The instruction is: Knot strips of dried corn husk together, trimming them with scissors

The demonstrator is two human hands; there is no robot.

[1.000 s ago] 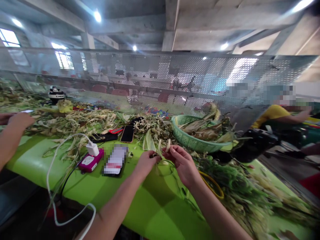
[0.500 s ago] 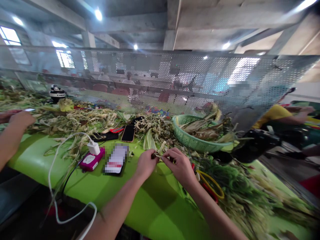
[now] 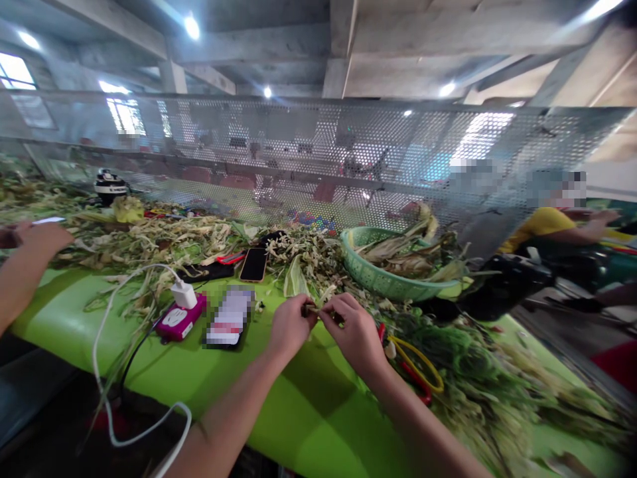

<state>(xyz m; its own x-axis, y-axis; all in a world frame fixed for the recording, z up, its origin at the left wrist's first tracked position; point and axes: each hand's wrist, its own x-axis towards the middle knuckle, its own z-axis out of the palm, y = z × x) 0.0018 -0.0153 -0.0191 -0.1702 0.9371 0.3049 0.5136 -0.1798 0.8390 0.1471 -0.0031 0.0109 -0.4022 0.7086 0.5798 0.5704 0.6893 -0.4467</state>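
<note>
Corn husk strip [image 3: 312,308] is between your two hands, above the near part of the green table [image 3: 298,411], at about the middle of the view. Your left hand [image 3: 291,326] pinches it between thumb and forefinger, and the other fingers are curled under, as far as one can see. Your right hand [image 3: 355,332] has its thumb and forefinger tips pressed together on the other side, almost touching the left ones; the curled fingers behind leave a small gap.

I judge that the step in hand is fine fingertip work on this one strip. The next move, I think, calls for a firm pinch on both sides, because so little of the strip is free to catch.

As for direction, the short visible part runs crosswise, from your left thumb toward your right fingertips, so its long axis seems to lie roughly left to right. Which end is the tip, I cannot tell. Pale husk [image 3: 327,292] shows just behind your right fingertips; whether it is joined to the strip is not clear. Beyond your hands, one wider husk leaf [image 3: 296,277] slants up and leftward, and the green basket [image 3: 393,282] is farther, to the right.
</note>
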